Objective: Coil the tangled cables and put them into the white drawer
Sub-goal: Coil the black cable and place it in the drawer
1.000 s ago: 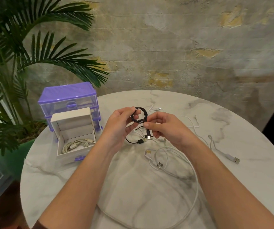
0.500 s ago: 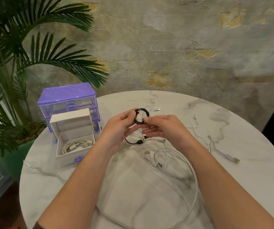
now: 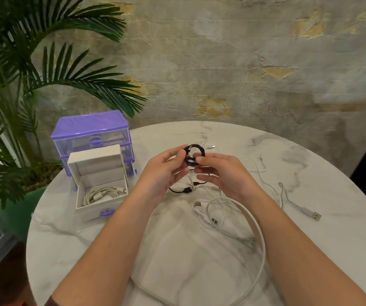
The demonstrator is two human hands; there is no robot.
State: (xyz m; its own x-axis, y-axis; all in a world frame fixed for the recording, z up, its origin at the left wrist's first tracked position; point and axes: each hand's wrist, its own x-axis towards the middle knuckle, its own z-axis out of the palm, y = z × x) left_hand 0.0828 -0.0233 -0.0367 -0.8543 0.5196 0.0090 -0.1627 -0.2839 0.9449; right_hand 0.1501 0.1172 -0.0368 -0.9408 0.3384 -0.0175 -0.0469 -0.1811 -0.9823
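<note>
I pinch the black cable (image 3: pixel 194 156) coil with both hands; one white coil (image 3: pixel 102 194) lies in the drawer (image 3: pixel 99 207), white cables (image 3: pixel 232 217) below my grip remain.

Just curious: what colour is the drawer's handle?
Purple handle, clearest in the head view.

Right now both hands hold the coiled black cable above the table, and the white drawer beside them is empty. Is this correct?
Not quite. The head view shows the white drawer already holds a coiled white cable. The rest stands: the left hand and right hand hold the coiled black cable above the table.
</note>
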